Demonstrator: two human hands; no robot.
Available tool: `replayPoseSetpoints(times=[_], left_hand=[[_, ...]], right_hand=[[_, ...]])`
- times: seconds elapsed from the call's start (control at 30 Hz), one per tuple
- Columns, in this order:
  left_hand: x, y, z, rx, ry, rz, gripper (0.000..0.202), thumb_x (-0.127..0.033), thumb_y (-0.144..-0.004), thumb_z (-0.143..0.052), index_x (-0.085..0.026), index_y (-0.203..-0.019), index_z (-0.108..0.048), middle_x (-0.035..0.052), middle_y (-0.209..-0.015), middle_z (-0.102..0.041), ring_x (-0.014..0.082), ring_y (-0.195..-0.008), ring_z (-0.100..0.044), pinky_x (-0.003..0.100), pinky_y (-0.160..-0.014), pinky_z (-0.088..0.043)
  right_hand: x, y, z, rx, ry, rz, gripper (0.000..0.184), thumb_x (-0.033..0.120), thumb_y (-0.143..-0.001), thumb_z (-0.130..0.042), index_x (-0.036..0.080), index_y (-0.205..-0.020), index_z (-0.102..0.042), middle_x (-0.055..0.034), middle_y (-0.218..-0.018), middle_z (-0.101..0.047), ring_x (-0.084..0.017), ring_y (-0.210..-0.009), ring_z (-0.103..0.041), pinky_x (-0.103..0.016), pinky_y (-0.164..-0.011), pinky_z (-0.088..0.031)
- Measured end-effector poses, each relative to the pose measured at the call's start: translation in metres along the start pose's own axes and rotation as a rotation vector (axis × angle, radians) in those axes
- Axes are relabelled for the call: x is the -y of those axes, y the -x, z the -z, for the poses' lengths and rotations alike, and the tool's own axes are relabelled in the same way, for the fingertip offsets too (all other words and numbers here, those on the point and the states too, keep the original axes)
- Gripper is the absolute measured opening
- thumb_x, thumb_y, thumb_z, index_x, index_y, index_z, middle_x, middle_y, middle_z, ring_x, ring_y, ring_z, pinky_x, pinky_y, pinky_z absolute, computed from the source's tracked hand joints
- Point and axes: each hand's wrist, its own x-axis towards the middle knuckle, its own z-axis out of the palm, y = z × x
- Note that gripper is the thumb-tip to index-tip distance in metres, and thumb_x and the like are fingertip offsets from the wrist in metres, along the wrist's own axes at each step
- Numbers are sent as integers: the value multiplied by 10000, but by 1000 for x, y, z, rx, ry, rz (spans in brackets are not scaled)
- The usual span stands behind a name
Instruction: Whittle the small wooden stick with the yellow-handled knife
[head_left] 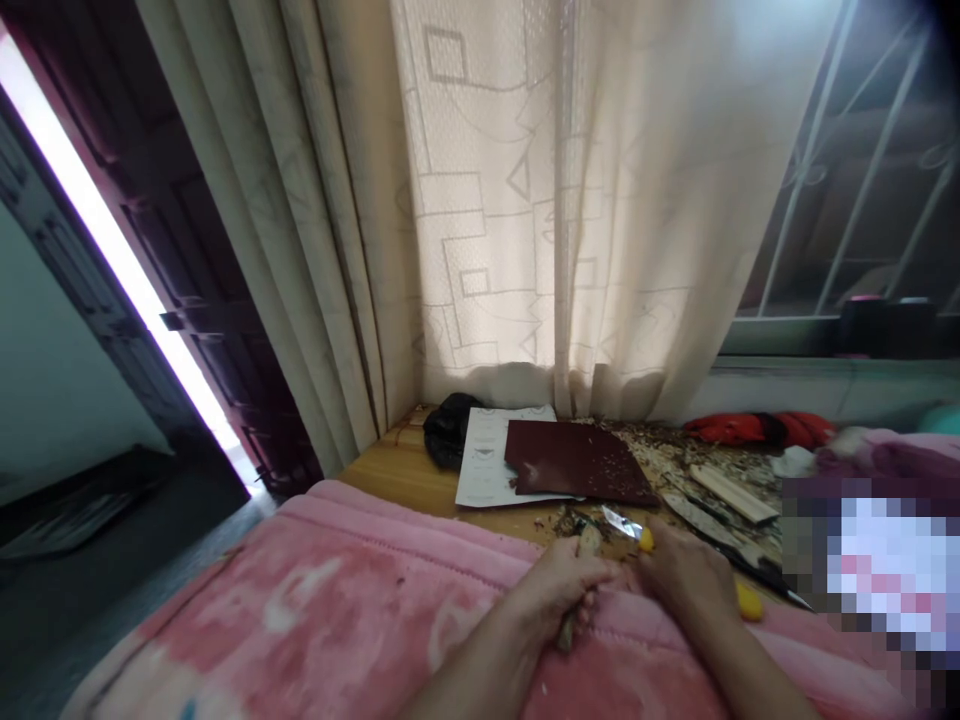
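**Pale Stick (pixel 590 541) Held Over Pink Blanket (pixel 360 590)**

Left hand (pixel 574 580) fingers clamp the stick's middle by the wooden table's (pixel 394 478) near edge; right hand (pixel 686 570) fingers wrap a yellow-handled knife (pixel 748 601) just right. The stick looks light, stiff, probably rough, best gripped toward its near end, clear of the blade.

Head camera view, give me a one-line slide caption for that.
Over a pink blanket, the left hand grips a pale stick-like piece while the right hand holds a yellow-handled blade.
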Motion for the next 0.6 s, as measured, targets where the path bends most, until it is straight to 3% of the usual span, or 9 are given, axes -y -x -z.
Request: replayPoseSetpoints(times=[0.2,0.43,0.6], left_hand=[[-8,1,-8,-107,-23,-59,193,-284,-587,-539,-185,-699,-417,-80,-374,-370,52,-266,-310,146,-250,-253],[1,-8,-10,-120,19,-22,235,-311,-581,-574,-188,-734,-446,-79,-373,-384,54,-282,-324,164,-269,-298],[-4,-8,-12,-183,10,8,249,-277,-573,-581,-177,-759,-449,-85,-378,-374,46,-274,-319,152,-284,-281]], right_hand=[[0,2,5,-47,0,23,175,220,-676,-346,217,-749,-505,-42,-711,-604,-186,-672,-548,-260,-542,-291],[-4,-1,-4,-64,-17,48,132,259,-651,-382,225,-699,-500,-34,-671,-598,-191,-651,-542,-254,-520,-271],[-5,-2,-10,-74,-32,87,133,266,-653,-378,225,-681,-502,-31,-665,-595,-186,-642,-539,-253,-518,-268]])
